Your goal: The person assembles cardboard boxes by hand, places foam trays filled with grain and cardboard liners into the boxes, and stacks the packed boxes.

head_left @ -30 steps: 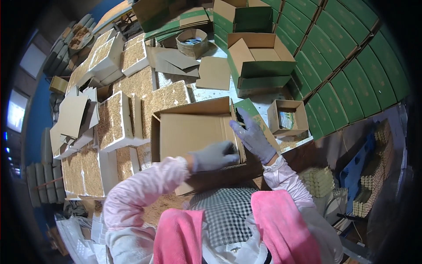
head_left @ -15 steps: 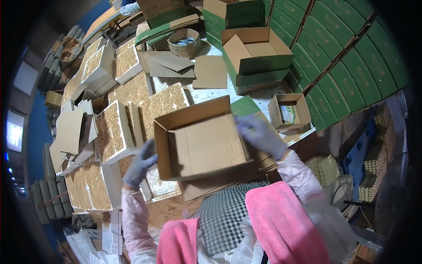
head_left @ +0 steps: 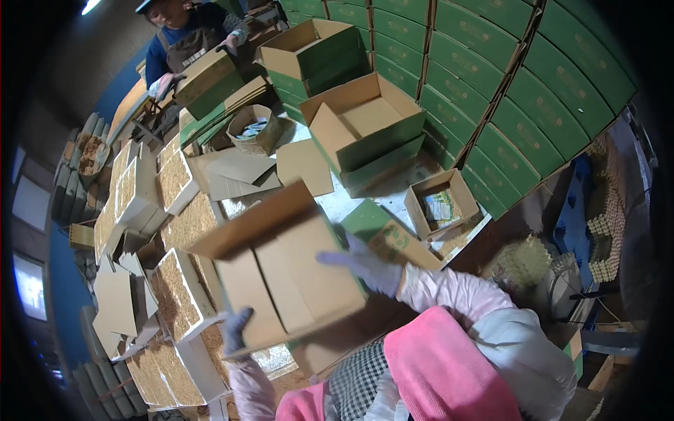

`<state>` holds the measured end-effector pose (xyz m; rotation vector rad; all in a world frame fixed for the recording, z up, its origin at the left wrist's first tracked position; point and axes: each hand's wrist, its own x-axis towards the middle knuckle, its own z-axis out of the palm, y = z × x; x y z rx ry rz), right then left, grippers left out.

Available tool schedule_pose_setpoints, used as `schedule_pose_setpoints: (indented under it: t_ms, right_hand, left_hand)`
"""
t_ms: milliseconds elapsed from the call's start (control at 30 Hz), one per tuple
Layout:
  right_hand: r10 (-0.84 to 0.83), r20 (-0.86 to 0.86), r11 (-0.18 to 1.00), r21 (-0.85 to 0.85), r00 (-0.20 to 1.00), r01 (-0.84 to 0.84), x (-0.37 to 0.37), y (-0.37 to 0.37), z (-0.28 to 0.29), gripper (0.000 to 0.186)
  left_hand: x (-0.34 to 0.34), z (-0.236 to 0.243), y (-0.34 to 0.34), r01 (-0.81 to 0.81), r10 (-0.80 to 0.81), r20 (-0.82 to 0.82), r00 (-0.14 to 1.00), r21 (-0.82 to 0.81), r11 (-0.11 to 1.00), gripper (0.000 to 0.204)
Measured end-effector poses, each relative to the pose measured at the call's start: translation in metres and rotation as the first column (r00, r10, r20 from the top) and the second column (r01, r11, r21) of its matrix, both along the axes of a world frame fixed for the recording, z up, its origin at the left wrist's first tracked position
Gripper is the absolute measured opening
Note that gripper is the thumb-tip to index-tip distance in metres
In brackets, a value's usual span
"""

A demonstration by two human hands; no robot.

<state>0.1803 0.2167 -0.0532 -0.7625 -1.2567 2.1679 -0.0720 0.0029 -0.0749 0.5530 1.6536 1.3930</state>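
An open cardboard box [head_left: 309, 277] tilts at near centre — the gloved left hand [head_left: 237, 330] at its near-left corner, grip unclear, the right hand [head_left: 368, 268] over its right side, fingers outstretched. Positioning the box seems underway; the next move likely calls for steady support from both sides.

Plain brown inside the held carton [head_left: 309, 281]; lavender-grey coloured the gloves [head_left: 375, 270].
The sleeves [head_left: 456, 291] were pale pink, the towel [head_left: 449, 358] bright pink; the gingham garment [head_left: 358, 375] was dark and white; stacked cartons [head_left: 470, 38] were green, foam boxes [head_left: 199, 368] white, egg trays [head_left: 607, 231] pale yellow.
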Motion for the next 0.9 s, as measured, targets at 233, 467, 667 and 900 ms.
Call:
schedule_pose_setpoints:
  t_ms: [233, 467, 667, 900]
  right_hand:
    - [-0.747, -0.285, 0.231, 0.736, 0.601, 0.636, 0.057, 0.249, 0.008, 0.033]
    - [-0.741, -0.001, 0.668, -0.1, 0.672, 0.737, 0.092, 0.333, -0.194, 0.057]
    - [-0.728, -0.097, 0.49, 0.619, 0.679, 0.614, 0.13, 0.326, -0.201, 0.041]
    - [-0.732, 0.092, 0.491, 0.758, 0.675, 0.43, 0.111, 0.209, -0.039, 0.047]
  left_hand:
    - [-0.015, 0.043, 0.2, -0.283, 0.308, 0.052, 0.95, 0.558, 0.78, 0.01]
    - [0.044, -0.067, 0.375, 0.452, 0.015, -0.719, 0.695, 0.452, 0.769, 0.034]
    - [0.083, -0.047, 0.423, 0.463, -0.412, -0.284, 0.865, 0.141, 0.875, 0.019]
    - [0.055, -0.032, 0.324, 0.277, -0.294, 0.049, 0.955, 0.218, 0.936, 0.046]
